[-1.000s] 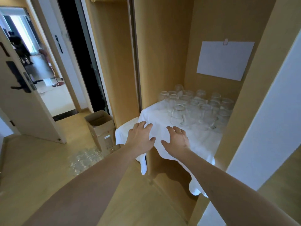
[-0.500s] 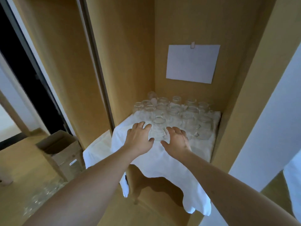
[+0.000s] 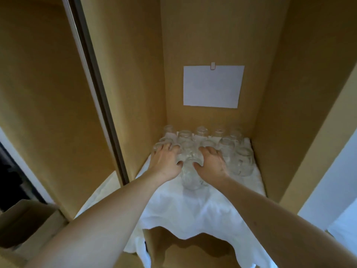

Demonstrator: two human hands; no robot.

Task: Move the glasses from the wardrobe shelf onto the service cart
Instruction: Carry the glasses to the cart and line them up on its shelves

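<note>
Now both hands have come right in among the clear glasses [image 3: 204, 144] on the wardrobe shelf [image 3: 258, 182]; half a second ago they hovered over the white cloth [image 3: 193, 207] short of the front glass, and the view has closed in on the shelf with them. That suggests the reach is done and a grasp is starting, though no glass has left the shelf and the service cart is not in view.

Relative to the front glass [image 3: 191, 176], which stands alone nearest the shelf's front edge, the left hand [image 3: 167, 161] lies just to its left, palm down, fingers spread and bent over the rims of the glasses behind, thumb pointing in toward the front glass. The right hand [image 3: 211, 163] mirrors it just to the right, fingers loosely spread over the glass behind, thumb touching or nearly touching the front glass. Whether either hand has closed round a glass I cannot tell; nothing looks lifted.

Behind the front glass the rest stand packed in rows up to the back panel, where a blank paper sheet [image 3: 213, 86] hangs. Both forearms stretch straight in from below. Far left of the front glass, a cardboard box [image 3: 29, 225] sits on the floor.
</note>
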